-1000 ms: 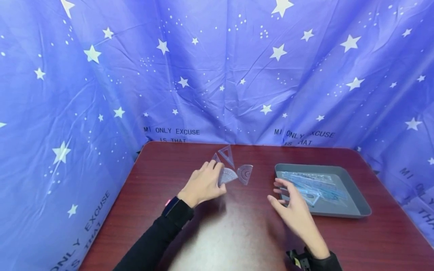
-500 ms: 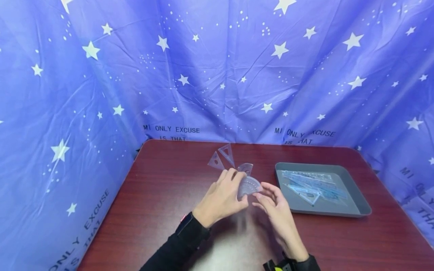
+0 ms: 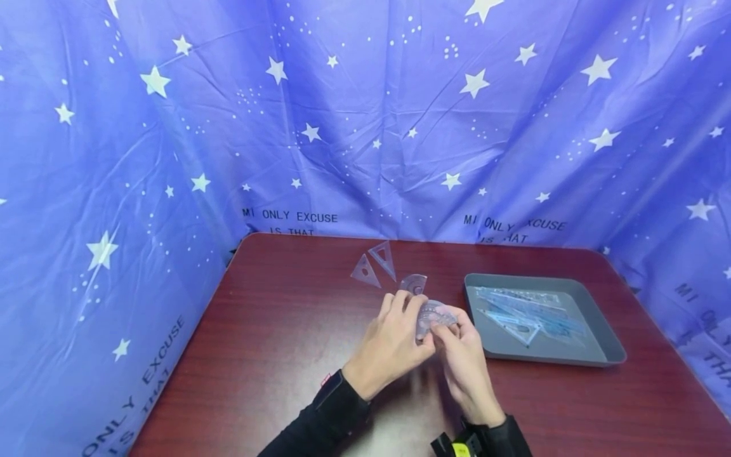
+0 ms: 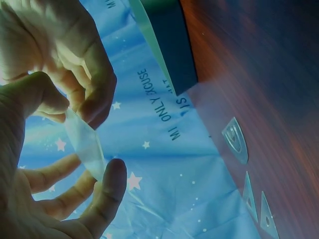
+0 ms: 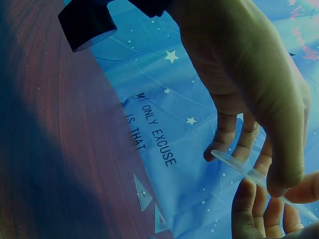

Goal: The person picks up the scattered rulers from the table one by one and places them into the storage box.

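A clear semicircular protractor (image 3: 429, 317) is held off the table between both hands. My left hand (image 3: 388, 343) grips its left side, fingers over the far edge and thumb on the near one. At its right edge my right hand (image 3: 467, 365) pinches it with thumb and fingers. Seen nearly edge-on, the protractor (image 4: 85, 144) spans from thumb to fingertips in the left wrist view. Just beyond the left fingers lies another clear protractor (image 3: 414, 284), partly hidden by them. Farther back are two small clear set squares (image 3: 365, 271), one with a round hole and one with a triangular cut-out.
A grey tray (image 3: 608, 346) stands to the right of my right hand, holding bluish clear rulers (image 3: 520, 301) and a set square (image 3: 521, 331). The dark red table (image 3: 274, 298) backs onto a blue star-print curtain (image 3: 342, 158).
My left hand has carried the protractor to the right and toward me, away from the set squares. My right hand has come left from the tray and taken hold of the protractor's right edge.
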### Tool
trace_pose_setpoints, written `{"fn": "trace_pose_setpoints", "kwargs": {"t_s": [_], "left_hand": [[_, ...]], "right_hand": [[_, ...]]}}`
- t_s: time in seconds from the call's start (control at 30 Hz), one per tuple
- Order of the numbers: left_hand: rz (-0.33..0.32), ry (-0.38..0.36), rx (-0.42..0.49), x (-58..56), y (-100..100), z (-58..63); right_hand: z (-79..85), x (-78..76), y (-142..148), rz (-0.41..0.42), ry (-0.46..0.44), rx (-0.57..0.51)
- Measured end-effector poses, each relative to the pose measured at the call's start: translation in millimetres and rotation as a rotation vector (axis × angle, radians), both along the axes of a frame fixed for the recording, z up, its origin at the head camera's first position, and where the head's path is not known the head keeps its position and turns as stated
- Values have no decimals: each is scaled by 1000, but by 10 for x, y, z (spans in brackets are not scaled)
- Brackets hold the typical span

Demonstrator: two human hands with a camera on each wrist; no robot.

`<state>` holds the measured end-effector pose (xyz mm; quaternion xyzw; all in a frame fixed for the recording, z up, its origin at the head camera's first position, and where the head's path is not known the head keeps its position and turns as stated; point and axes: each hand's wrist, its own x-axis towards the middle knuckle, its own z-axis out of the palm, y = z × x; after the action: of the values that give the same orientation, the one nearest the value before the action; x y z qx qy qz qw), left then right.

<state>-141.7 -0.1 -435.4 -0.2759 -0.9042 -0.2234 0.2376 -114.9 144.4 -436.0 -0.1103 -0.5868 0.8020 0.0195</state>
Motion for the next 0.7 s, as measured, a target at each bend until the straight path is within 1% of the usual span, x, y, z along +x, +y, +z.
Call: {"fn": "trace_pose_setpoints", "kwargs": {"t_s": [0.13, 0.27, 0.4, 0.6, 0.7], "left_hand": [[-2, 7, 9, 12, 14, -5], [-13, 4, 22, 18, -1, -3], [-6, -18, 38, 21, -41, 4], [24, -35, 19, 22, -109, -15], [37, -51, 6, 24, -140, -26]], "right_hand": [[14, -33, 27, -19, -7, 23], [51, -80, 132, -12, 0, 79], [112, -139, 312, 17, 64, 145], [229, -249, 669, 43, 135, 299], [281, -318, 871, 55, 146, 423]]}}
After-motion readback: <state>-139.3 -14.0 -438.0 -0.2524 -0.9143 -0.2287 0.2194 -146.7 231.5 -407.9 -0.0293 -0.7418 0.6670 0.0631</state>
